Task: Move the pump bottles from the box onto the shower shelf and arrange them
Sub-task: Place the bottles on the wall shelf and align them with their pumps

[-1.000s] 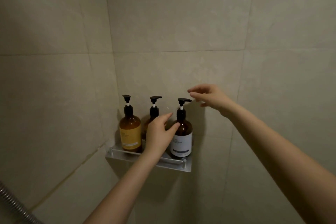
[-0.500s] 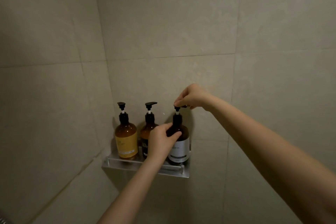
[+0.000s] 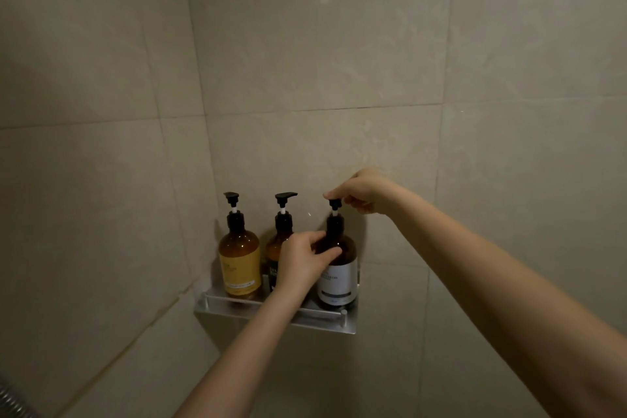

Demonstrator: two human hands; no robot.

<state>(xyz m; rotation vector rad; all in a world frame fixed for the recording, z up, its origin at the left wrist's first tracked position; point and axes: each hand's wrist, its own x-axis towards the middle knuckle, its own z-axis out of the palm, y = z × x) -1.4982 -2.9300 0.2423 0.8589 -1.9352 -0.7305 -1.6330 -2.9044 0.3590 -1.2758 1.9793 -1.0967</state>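
Observation:
Three amber pump bottles stand upright in a row on the metal corner shelf (image 3: 325, 324). The yellow-label bottle (image 3: 239, 263) is on the left, the dark-label bottle (image 3: 276, 249) in the middle and partly hidden behind my left hand. The white-label bottle (image 3: 341, 278) is on the right. My left hand (image 3: 303, 263) wraps around that bottle's shoulder. My right hand (image 3: 364, 192) pinches its black pump head from above. The box is out of view.
Beige tiled walls meet in a corner just behind the shelf. A ribbed metal shower hose (image 3: 13, 400) shows at the bottom left edge.
My right hand came down from open air onto the right bottle's pump head and closed on it. My left hand tightened around that bottle's shoulder. The pump nozzle no longer points right.

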